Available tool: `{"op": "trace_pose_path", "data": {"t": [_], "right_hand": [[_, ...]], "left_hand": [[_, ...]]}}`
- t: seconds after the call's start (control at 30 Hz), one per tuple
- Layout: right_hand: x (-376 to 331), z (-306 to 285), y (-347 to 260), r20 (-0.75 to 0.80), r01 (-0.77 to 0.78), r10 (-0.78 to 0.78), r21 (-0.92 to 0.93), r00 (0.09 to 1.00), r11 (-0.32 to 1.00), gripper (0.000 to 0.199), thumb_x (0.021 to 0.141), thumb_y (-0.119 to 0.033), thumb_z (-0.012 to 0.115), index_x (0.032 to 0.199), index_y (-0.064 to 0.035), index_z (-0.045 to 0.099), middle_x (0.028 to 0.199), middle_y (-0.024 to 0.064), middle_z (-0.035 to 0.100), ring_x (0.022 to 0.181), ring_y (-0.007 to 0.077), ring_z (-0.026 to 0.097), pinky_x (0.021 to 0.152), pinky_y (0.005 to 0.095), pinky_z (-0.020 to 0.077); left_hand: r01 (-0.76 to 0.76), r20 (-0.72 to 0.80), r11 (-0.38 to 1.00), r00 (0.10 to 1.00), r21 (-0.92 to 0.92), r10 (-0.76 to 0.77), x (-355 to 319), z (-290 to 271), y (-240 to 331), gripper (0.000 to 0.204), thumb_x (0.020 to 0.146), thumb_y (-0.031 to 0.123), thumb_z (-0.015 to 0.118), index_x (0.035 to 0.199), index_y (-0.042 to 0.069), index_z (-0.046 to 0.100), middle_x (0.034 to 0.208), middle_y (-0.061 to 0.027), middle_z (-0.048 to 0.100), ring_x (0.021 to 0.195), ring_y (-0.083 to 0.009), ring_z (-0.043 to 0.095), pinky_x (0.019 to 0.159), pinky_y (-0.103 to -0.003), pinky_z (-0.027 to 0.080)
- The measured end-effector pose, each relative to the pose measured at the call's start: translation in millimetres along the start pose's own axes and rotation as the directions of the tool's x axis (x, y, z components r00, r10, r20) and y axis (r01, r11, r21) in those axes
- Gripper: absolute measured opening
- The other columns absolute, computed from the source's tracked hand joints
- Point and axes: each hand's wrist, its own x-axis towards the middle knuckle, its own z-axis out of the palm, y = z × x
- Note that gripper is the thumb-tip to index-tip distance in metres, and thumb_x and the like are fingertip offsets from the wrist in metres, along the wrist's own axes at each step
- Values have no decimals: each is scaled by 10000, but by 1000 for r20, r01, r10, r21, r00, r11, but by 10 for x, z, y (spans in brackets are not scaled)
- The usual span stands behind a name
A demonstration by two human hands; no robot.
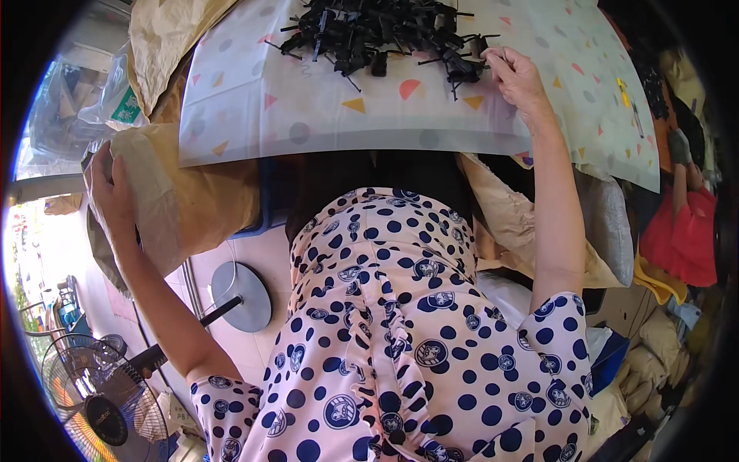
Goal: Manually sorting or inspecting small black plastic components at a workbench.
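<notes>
Head view: the two hands are well apart. Toward one-thirty, the right hand (516, 83) has its fingertips bunched together beside the right edge of the black parts (346, 38); I cannot tell whether they pinch one. The parts lie heaped at twelve o'clock on the patterned tabletop (254, 123). Near nine-thirty, the left hand (112, 189) curls at the sack's (212, 177) edge, its grip unclear. A fan (104, 416) stands at eight o'clock.

Fisheye head cam, downwd view
</notes>
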Motion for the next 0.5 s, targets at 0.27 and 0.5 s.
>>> {"op": "trace_pose_path", "data": {"t": [0.27, 0.5], "right_hand": [[33, 138, -237, 31, 91, -116, 436, 993, 895, 146, 922, -203, 589, 975, -74, 634, 681, -60, 494, 466, -12, 331, 403, 163, 231], [-236, 480, -526, -42, 541, -548, -110, 835, 833, 96, 929, -100, 559, 942, -17, 607, 766, -29, 566, 627, 44, 511, 545, 207, 420]], "left_hand": [[76, -25, 879, 995, -471, -100, -307, 169, 846, 261, 915, 97, 541, 1161, 37, 599, 1092, -57, 617, 919, -119, 589, 805, -240, 466], [458, 538, 333, 817, -824, 207, -702, 515, 2018, 484, 865, 81, 597, 1312, 4, 429, 1105, -112, 590, 806, -132, 611, 700, -241, 484]]}}
